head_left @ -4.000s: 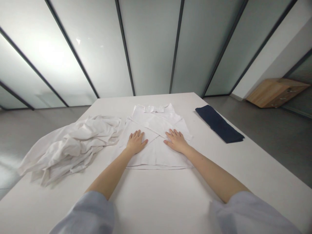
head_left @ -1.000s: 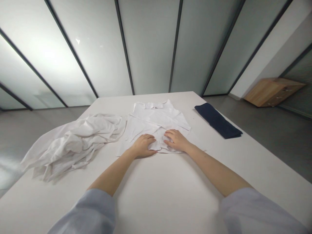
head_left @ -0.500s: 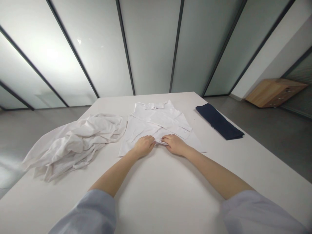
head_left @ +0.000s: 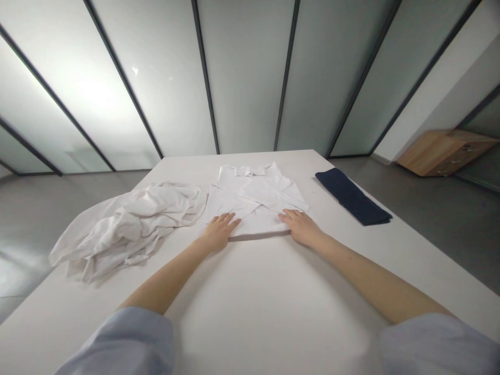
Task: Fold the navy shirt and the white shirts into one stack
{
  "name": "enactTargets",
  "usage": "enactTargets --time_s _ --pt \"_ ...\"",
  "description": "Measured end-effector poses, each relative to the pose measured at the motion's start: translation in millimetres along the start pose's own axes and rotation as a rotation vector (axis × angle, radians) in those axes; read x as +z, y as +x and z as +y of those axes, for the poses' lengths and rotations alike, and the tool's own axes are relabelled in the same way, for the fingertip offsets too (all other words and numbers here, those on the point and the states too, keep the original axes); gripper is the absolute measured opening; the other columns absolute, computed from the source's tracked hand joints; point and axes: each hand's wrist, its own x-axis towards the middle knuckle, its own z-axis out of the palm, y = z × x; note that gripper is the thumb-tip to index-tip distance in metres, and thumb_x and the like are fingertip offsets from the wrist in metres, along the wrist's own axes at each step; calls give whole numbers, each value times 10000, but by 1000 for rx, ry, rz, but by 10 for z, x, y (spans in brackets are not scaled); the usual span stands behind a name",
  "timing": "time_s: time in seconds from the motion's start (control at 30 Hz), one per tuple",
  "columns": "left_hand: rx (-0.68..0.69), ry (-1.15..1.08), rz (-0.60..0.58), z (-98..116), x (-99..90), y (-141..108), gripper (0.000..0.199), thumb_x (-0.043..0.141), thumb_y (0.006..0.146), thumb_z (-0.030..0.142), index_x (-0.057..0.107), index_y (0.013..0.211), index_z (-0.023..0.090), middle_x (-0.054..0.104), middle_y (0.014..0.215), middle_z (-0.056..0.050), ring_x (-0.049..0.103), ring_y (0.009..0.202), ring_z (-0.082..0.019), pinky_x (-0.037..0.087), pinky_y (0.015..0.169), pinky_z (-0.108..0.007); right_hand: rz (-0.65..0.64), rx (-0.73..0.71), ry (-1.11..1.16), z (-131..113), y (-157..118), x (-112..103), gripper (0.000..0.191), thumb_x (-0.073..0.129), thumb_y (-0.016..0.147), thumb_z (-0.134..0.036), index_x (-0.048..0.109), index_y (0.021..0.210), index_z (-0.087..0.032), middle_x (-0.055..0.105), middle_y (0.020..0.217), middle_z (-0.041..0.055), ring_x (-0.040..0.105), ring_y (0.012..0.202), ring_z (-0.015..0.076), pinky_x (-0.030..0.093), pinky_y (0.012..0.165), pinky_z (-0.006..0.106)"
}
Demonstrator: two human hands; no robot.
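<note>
Both hands are sliding apart from the middle, and the folded white cotton collared shirt [head_left: 253,208] is lying shorter between them.
In the head view, the left hand [head_left: 220,232] is resting open, its fingers [head_left: 230,222] released on the shirt's lower edge. The right hand [head_left: 302,228] is also lying open, its fingers [head_left: 288,212] grasping nothing on the shirt's right corner. The shirt is lying on the white table [head_left: 273,302], between a crumpled white cloth [head_left: 125,229] and a folded navy cloth [head_left: 351,197].
</note>
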Motion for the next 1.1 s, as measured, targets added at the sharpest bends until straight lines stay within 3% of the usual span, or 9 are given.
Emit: enactTargets --time_s 0.17,0.33,0.47,0.63,0.77,0.87,0.93,1.03,1.1 --pt "-165 -64 -91 -325 78 -325 640 463 758 19 524 1355 241 503 1451 -58 498 1287 -209 433 1042 -357 40 73 62 443 -265 233 625 475 751 -23 556 1354 -167 532 1415 129 505 1290 257 412 1072 425" --pt "-225 -197 -52 -369 70 -388 638 415 729 12 590 1311 204 544 1419 -38 503 1297 -170 361 1112 -308 63 81 191 529 -320 265 628 439 713 -15 631 1283 -196 589 1366 59 525 1282 186 378 1117 357" --pt "-262 -312 -93 -408 -108 -449 523 428 732 76 690 1159 226 682 1230 -49 608 1169 -207 425 1043 -329 -54 169 271 439 -393 -45 570 436 708 -36 685 1195 -196 668 1254 68 617 1167 226 450 1025 358" --pt "-257 -544 -117 -499 -555 -705 260 494 754 265 725 864 216 732 860 -50 670 886 -240 525 787 -301 -282 138 570 396 -677 -658 313 451 756 -148 736 857 -230 751 859 29 696 814 226 524 724 284" --pt "-244 -803 -73 -598 -991 -831 275 542 712 413 681 848 219 684 814 -20 627 814 -220 511 689 -274 -248 179 716 483 -818 -1171 201 558 776 -320 712 876 -238 730 883 38 667 817 235 520 694 283" --pt "-286 -895 48 -733 -1170 -654 267 531 681 413 640 812 208 637 759 -11 593 743 -193 488 649 -266 -146 218 721 654 -675 -1425 270 589 781 -435 695 914 -225 707 862 54 648 791 239 515 668 302" --pt "-355 -835 192 -847 -1162 -381 260 492 703 385 630 811 193 612 726 -7 573 718 -178 474 646 -266 -52 230 672 806 -425 -1467 285 604 777 -451 692 908 -213 701 861 62 642 791 237 507 676 306" --pt "-493 -634 329 -1013 -971 138 251 478 714 297 645 842 161 631 738 -19 581 749 -186 469 682 -279 67 265 539 1014 108 -1314 212 595 794 -366 693 872 -195 709 879 60 638 817 223 485 715 292" --pt "-585 -547 312 -1088 -759 443 260 471 737 245 657 888 144 676 821 -55 613 813 -207 474 727 -295 95 332 432 1090 466 -1099 172 592 791 -298 696 855 -177 714 878 66 640 826 219 470 726 282"
